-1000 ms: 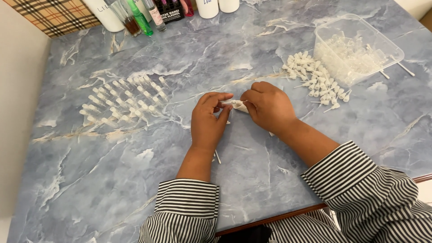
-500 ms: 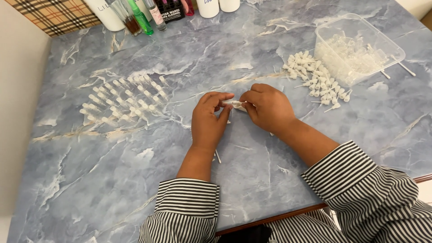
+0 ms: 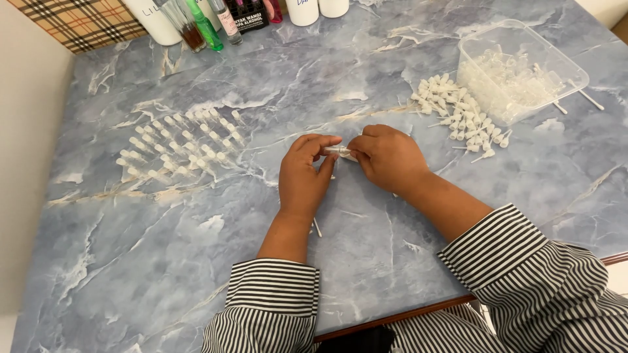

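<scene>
My left hand [image 3: 305,176] and my right hand [image 3: 388,157] meet over the middle of a blue marbled table [image 3: 196,261]. Both pinch one small clear vial with a white cap [image 3: 339,151] between their fingertips, just above the tabletop. Rows of finished little vials [image 3: 180,145] lie to the left of my left hand. A heap of white spray caps with thin tubes [image 3: 462,116] lies to the upper right of my right hand.
A clear plastic tub [image 3: 523,72] of small vials stands at the far right. Bottles [image 3: 216,19] and white containers line the far edge. A loose thin tube [image 3: 316,227] lies beside my left wrist. The table's front edge runs under my striped sleeves.
The hands stay in the same spot. The fingers have shifted slightly around the small vial.
</scene>
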